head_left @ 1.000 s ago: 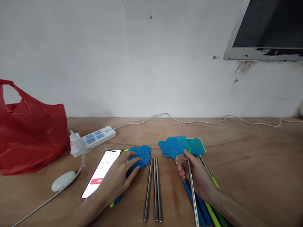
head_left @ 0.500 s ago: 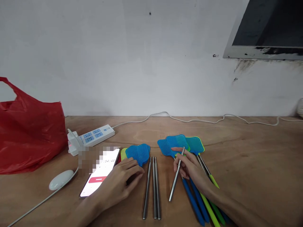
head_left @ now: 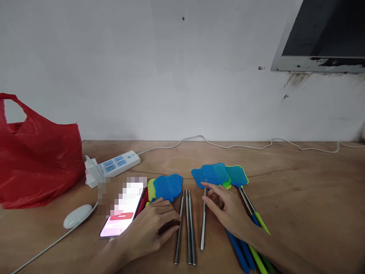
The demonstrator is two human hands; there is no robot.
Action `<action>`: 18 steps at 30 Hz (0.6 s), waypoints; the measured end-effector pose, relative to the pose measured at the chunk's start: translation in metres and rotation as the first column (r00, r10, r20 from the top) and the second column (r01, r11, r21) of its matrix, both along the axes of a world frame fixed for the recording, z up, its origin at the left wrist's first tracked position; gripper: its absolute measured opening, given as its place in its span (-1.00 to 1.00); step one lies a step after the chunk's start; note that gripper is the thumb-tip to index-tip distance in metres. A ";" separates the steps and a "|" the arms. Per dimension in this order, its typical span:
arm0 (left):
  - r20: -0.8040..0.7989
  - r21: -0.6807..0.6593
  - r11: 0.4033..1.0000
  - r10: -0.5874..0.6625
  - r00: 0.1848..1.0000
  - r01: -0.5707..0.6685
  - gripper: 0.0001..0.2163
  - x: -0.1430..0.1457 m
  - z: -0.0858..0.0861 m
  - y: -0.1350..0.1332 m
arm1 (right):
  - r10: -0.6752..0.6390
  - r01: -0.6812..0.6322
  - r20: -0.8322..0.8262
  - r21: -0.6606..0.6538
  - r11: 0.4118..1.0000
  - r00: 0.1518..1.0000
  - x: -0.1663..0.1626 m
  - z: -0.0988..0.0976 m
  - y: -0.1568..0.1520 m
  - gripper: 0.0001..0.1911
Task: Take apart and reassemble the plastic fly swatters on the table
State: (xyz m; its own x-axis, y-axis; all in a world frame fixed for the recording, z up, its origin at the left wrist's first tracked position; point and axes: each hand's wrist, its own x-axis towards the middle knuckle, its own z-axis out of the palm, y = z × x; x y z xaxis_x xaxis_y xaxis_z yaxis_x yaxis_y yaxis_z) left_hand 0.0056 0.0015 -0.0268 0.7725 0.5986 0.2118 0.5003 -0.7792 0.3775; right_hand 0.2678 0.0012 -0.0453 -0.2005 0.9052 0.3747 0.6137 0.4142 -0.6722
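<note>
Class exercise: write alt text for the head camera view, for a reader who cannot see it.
A person's right hand lays a metal rod on a wooden table beside three metal rods, while the left hand rests on blue fly swatter heads. A phone, power strip and red bag sit to the left.

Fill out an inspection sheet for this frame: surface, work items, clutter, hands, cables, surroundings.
Surface: wooden table.
Work items: three metal rods side by side; fourth rod just right of them; swatter heads; assembled swatters.
Clutter: red bag, phone.
Hands: left hand rests beside the rods; right hand fingertips on the fourth rod.
Cables: power strip, white cable, corded mouse.
Surroundings: white wall, dark panel.
</note>
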 end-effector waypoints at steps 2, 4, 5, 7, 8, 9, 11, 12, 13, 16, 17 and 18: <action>-0.005 -0.002 1.000 -0.003 1.000 0.003 -0.89 0.001 0.000 0.000 | 0.018 -0.027 0.105 0.080 0.996 0.994 -0.002 0.002 -0.002 -0.76; -0.011 -0.002 1.000 0.000 1.000 0.000 -0.89 0.001 0.000 0.000 | 0.031 -0.052 0.179 0.116 0.992 0.983 -0.003 0.002 -0.003 -0.80; -0.012 -0.003 1.000 -0.001 1.000 0.001 -0.89 0.001 0.000 -0.001 | 0.028 -0.055 0.207 0.124 0.991 0.978 -0.003 0.001 -0.003 -0.80; -0.012 -0.008 1.000 0.000 1.000 0.000 -0.89 0.001 0.002 -0.001 | 0.025 -0.060 0.250 0.133 0.989 0.968 -0.003 0.000 -0.004 -0.80; -0.012 -0.014 1.000 0.001 1.000 -0.001 -0.90 0.001 0.002 -0.001 | 0.029 -0.067 0.267 0.135 0.989 0.963 -0.003 -0.001 -0.004 -0.79; -0.012 -0.020 1.000 0.005 1.000 -0.005 -0.91 0.001 0.003 -0.001 | 0.037 -0.078 0.281 0.134 0.988 0.959 -0.003 0.000 -0.005 -0.77; -0.013 -0.032 0.999 0.013 1.000 -0.013 -0.92 0.000 0.003 0.000 | 0.072 -0.111 0.310 0.111 0.988 0.948 -0.003 0.002 -0.006 -0.68; -0.016 -0.037 0.999 0.014 1.000 -0.015 -0.92 0.000 0.003 0.000 | 0.099 -0.134 0.326 0.087 0.987 0.940 -0.003 0.004 -0.007 -0.63; -0.018 -0.040 0.999 0.014 1.000 -0.014 -0.92 0.000 0.003 0.000 | 0.132 -0.161 0.344 0.055 0.986 0.929 -0.003 0.006 -0.008 -0.58; -0.028 -0.044 0.999 0.010 1.000 -0.012 -0.92 0.000 0.001 0.000 | 0.258 -0.252 0.385 -0.067 0.965 0.886 -0.003 0.012 -0.011 -0.48; -0.029 -0.042 0.999 0.010 1.000 -0.011 -0.92 0.000 0.001 0.000 | 0.295 -0.277 0.388 -0.104 0.955 0.873 -0.003 0.014 -0.012 -0.47; -0.026 -0.040 0.999 0.009 1.000 -0.010 -0.92 0.000 0.001 0.000 | 0.326 -0.297 0.387 -0.134 0.945 0.862 -0.003 0.015 -0.013 -0.46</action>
State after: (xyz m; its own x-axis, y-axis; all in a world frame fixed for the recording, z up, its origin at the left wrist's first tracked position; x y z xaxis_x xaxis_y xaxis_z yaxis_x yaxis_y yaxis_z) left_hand 0.0057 0.0010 -0.0263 0.7718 0.6134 0.1673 0.5176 -0.7589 0.3951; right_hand 0.2653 -0.0119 -0.0305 -0.5955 0.7906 0.1427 0.6817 0.5912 -0.4311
